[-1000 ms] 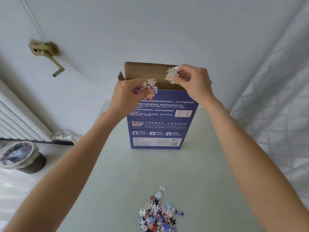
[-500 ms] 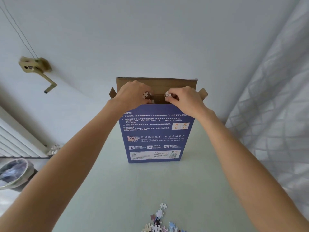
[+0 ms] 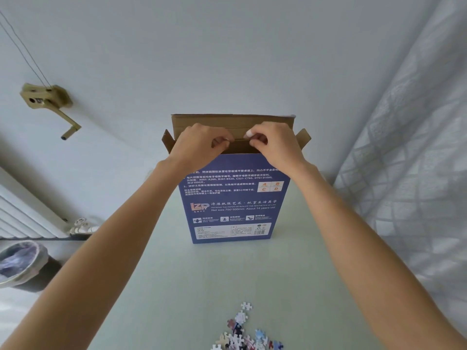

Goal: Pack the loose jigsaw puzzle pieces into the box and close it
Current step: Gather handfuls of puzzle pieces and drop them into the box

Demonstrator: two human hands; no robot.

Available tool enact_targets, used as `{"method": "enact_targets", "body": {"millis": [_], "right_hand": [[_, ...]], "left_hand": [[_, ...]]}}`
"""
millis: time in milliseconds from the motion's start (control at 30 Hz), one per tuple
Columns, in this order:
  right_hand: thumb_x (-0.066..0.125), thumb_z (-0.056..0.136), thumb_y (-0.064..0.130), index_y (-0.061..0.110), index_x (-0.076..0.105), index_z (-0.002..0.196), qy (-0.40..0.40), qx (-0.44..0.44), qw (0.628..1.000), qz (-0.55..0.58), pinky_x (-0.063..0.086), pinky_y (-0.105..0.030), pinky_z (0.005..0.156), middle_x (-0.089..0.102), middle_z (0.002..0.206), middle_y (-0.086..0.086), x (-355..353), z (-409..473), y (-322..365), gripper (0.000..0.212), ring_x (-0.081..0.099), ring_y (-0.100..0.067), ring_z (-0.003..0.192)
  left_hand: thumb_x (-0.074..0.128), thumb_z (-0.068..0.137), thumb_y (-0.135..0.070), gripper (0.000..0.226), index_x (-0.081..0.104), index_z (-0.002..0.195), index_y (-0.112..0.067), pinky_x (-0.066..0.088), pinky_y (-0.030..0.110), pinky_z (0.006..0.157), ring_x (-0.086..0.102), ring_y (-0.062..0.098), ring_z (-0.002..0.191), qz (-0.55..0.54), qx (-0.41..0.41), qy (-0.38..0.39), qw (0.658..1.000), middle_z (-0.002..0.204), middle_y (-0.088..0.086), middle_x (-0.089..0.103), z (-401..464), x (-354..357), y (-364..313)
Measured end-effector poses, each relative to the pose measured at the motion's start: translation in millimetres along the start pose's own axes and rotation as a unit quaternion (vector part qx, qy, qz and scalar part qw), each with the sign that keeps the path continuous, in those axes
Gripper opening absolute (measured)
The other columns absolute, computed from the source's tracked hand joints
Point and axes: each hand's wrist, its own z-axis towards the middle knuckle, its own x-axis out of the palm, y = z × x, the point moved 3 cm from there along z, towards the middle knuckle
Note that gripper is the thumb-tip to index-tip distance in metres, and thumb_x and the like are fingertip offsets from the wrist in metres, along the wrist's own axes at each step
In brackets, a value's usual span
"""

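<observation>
hands over the mouth of the upright blue cardboard box [image 3: 232,198], left hand [image 3: 199,145] and right hand [image 3: 274,145] curled with nothing visibly pinched now, earlier handfuls seemingly dropped inside, colourful loose jigsaw pieces [image 3: 242,334] remaining well below on the pale green tabletop [image 3: 177,286].

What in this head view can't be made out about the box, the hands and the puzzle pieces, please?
- Inside of the box: hidden by its front wall.
- Whether the left hand or right hand holds pieces: curled fingers hide it.
- Puzzle pieces: pile cut off by the bottom edge.
- Small print on the box: too small.
</observation>
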Motion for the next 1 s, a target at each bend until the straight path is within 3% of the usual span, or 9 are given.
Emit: {"method": "enact_targets", "body": {"millis": [200,333,433,500,600,700,800,933,1000], "right_hand": [[0.064,0.086,0.012,0.008,0.068,0.095,-0.102,-0.071,0.990,0.062,0.053,-0.027,0.067,0.066,0.090,-0.002,-1.9,-57.3,18.8,0.011,0.061,-0.014,0.076],[0.065,0.084,0.015,0.008,0.069,0.096,-0.031,-0.051,0.997,0.047,0.052,-0.026,0.070,0.068,0.092,-0.002,41.1,-159.4,23.3,0.015,0.061,-0.017,0.081],[0.064,0.085,0.017,0.014,0.067,0.107,0.116,0.027,0.992,0.041,0.052,-0.030,0.079,0.066,0.105,0.002,81.9,-236.2,16.9,0.022,0.059,-0.017,0.096],[0.060,0.088,0.020,0.017,0.060,0.121,0.244,0.093,0.964,0.039,0.042,-0.028,0.092,0.059,0.121,0.003,105.9,-283.7,9.9,0.033,0.050,-0.016,0.112],[0.057,0.090,0.026,0.017,0.043,0.136,0.360,0.188,0.914,0.003,0.031,-0.030,0.104,0.043,0.137,-0.002,126.4,-344.0,-2.9,0.049,0.037,-0.020,0.126],[0.056,0.091,0.027,0.015,0.032,0.143,0.387,0.309,0.869,-0.022,0.033,-0.034,0.104,0.035,0.140,-0.008,130.3,-391.3,-15.4,0.058,0.032,-0.026,0.129],[0.056,0.090,0.025,0.012,0.030,0.143,0.363,0.378,0.850,-0.042,0.038,-0.033,0.099,0.033,0.136,-0.012,133.7,-420.9,-15.0,0.061,0.031,-0.029,0.127],[0.065,0.083,0.031,0.010,0.042,0.130,0.346,0.372,0.861,0.014,0.035,-0.031,0.099,0.034,0.126,-0.009,151.0,-431.8,15.1,0.056,0.032,-0.026,0.122],[0.071,0.077,0.040,0.010,0.038,0.133,0.380,0.337,0.861,0.028,0.032,-0.033,0.104,0.032,0.128,-0.008,161.2,-433.2,33.2,0.071,0.030,-0.025,0.121]], "left_hand": [[0.055,0.089,-0.019,0.018,0.070,0.100,-0.018,0.053,0.027,0.061,0.064,0.011,0.075,-0.011,0.122,-0.180,0.976,0.083,-0.007,0.071,-63.4,-0.1,-14.8],[0.058,0.088,-0.016,0.015,0.071,0.096,-0.014,0.052,0.027,0.060,0.064,0.012,0.072,-0.081,0.062,-0.183,0.978,0.081,-0.004,0.071,-146.4,37.6,-13.2],[0.054,0.086,-0.025,0.021,0.071,0.097,-0.018,0.054,0.029,0.065,0.065,0.013,0.076,-0.077,-0.030,-0.093,0.992,0.085,-0.006,0.071,-201.1,80.6,-8.5],[0.055,0.088,-0.028,0.023,0.068,0.105,-0.023,0.054,0.031,0.076,0.063,0.014,0.091,-0.055,-0.081,0.035,0.995,0.098,-0.008,0.070,-232.1,111.4,-7.2],[0.054,0.090,-0.035,0.036,0.055,0.126,-0.029,0.045,0.030,0.089,0.052,0.016,0.112,-0.020,-0.129,0.233,0.964,0.122,-0.006,0.060,-274.0,153.4,-7.9],[0.058,0.086,-0.046,0.062,0.034,0.141,-0.030,0.043,0.034,0.095,0.041,0.020,0.124,-0.006,-0.172,0.353,0.920,0.139,0.000,0.043,-309.5,186.8,-10.1],[0.068,0.077,-0.051,0.089,0.020,0.147,-0.026,0.042,0.037,0.098,0.033,0.024,0.129,-0.012,-0.202,0.421,0.884,0.144,0.004,0.030,-337.1,211.3,-16.7],[0.078,0.063,-0.054,0.112,0.013,0.148,-0.022,0.044,0.035,0.095,0.031,0.025,0.123,-0.006,-0.183,0.455,0.872,0.138,0.007,0.027,-363.4,224.3,-32.4],[0.081,0.060,-0.052,0.116,0.012,0.148,-0.021,0.045,0.033,0.094,0.030,0.023,0.121,-0.007,-0.181,0.450,0.875,0.136,0.006,0.026,-372.9,226.0,-38.1]]}}
